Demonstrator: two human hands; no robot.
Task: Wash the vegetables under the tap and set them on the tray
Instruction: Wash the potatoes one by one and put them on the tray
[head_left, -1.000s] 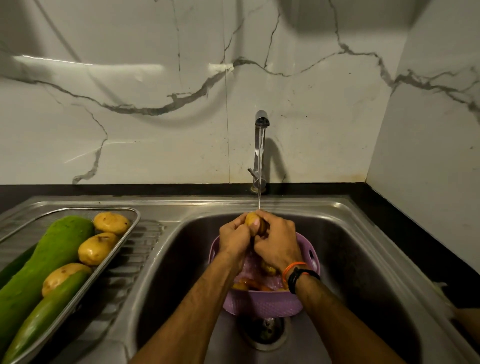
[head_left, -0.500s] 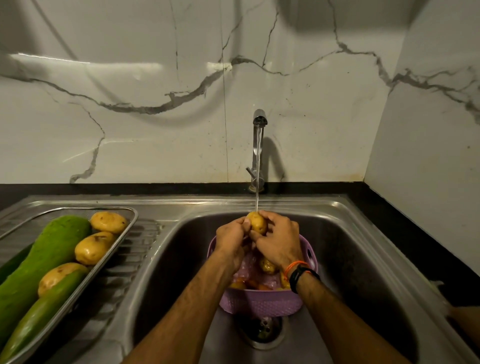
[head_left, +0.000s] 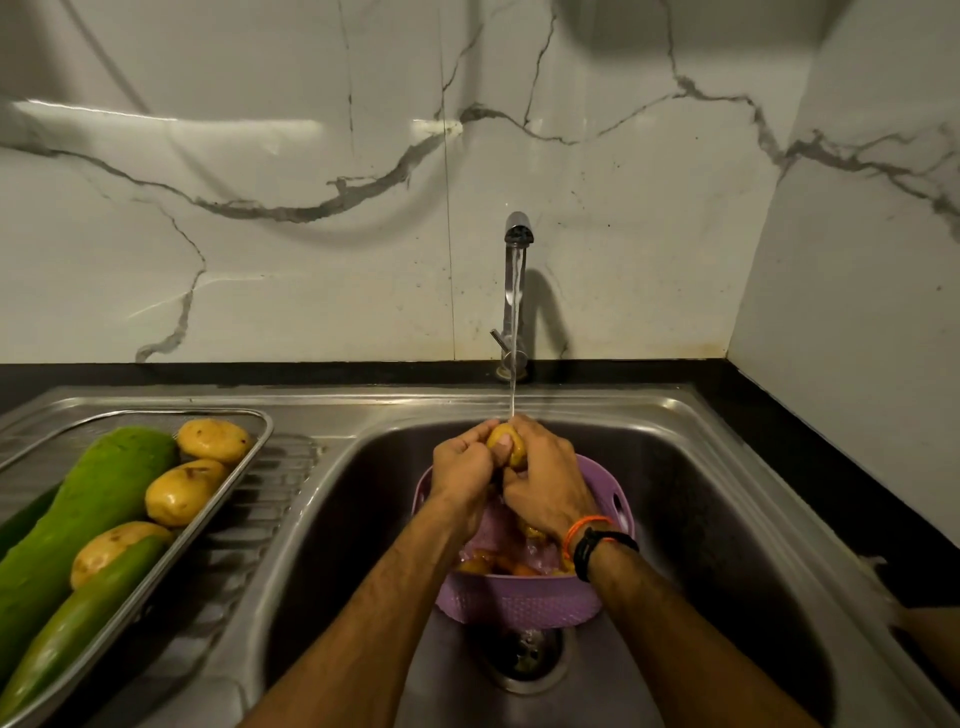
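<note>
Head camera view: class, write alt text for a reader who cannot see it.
Both hands, left hand and right hand, grip a potato under the running tap, above a purple colander in the sink. Left, a tray holds potatoes and green gourds.

Dim warm light, glare streak on marble wall (head_left: 208, 119), wide-angle edge bowing

A yellow potato (head_left: 511, 448) sits under the tap's (head_left: 517, 291) stream at centre frame; three washed potatoes (head_left: 182, 491) and green gourds (head_left: 88, 514) fill the tray (head_left: 262, 431) at lower left.
</note>
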